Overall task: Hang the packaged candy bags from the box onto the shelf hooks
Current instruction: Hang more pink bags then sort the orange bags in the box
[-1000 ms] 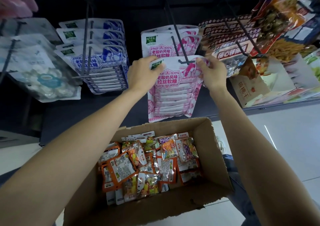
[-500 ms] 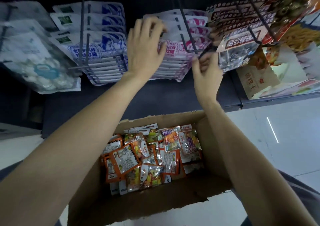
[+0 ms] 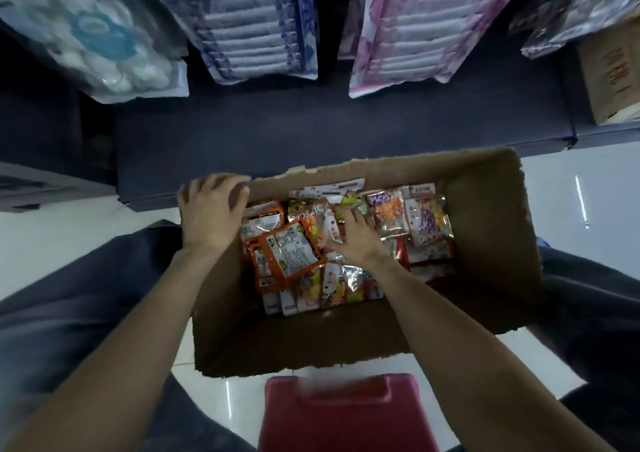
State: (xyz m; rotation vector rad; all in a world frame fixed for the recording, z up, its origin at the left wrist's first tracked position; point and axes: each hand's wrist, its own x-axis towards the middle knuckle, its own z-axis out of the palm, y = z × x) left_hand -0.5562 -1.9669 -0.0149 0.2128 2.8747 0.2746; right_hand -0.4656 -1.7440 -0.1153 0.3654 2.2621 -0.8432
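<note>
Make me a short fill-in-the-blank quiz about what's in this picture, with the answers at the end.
1. The left hand rests on the box's far-left ____.
2. The right hand reaches among the candy bags inside the ____.
3. Above the box, pink packages hang to the right of the ____ packages.
4. Below the box sits a ____ stool.

Answers: corner; box; blue; red

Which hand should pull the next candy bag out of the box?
Right. The right hand is already down among the candy bags inside the box, fingers spread on them. The left hand rests on the box's far-left rim.
</note>
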